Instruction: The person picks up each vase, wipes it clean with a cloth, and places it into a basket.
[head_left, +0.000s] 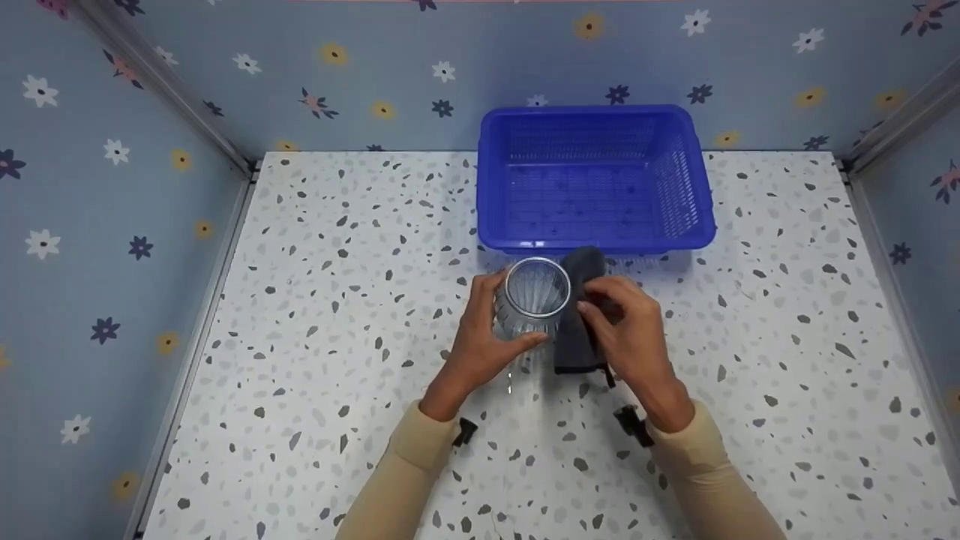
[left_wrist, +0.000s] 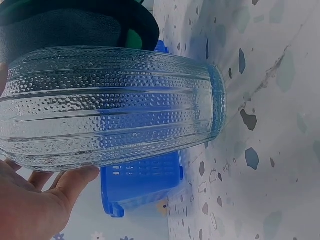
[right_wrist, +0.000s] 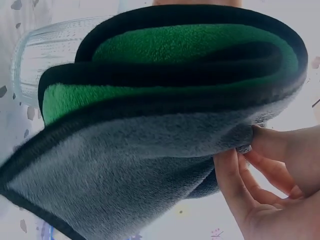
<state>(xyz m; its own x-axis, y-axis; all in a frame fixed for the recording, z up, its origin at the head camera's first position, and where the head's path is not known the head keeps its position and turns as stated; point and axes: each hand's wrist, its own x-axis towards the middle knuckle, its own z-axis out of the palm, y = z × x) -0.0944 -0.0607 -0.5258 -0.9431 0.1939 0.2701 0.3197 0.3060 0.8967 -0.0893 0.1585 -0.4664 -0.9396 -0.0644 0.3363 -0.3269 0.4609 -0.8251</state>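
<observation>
My left hand [head_left: 478, 351] holds a clear ribbed glass vase [head_left: 516, 321], fingers on its far left side and thumb across the near side. Its round mouth faces the head camera. Dimpled bands run along the glass [left_wrist: 125, 110] in the left wrist view, with its thick base close over the tabletop. Just right of the vase, my right hand [head_left: 636, 330] pinches a folded grey cloth [head_left: 574, 345] between thumb and fingers. Black edging and a green inner side of the cloth [right_wrist: 130, 170] show in the right wrist view, where it covers part of the vase.
A blue plastic basket [head_left: 637, 244] with perforated sides stands at the back, just beyond the vase and cloth. The speckled white tabletop [head_left: 352, 300] is bounded by flower-patterned panels [head_left: 247, 97] at the back and both sides. Small black pieces [head_left: 634, 425] show by both wrists.
</observation>
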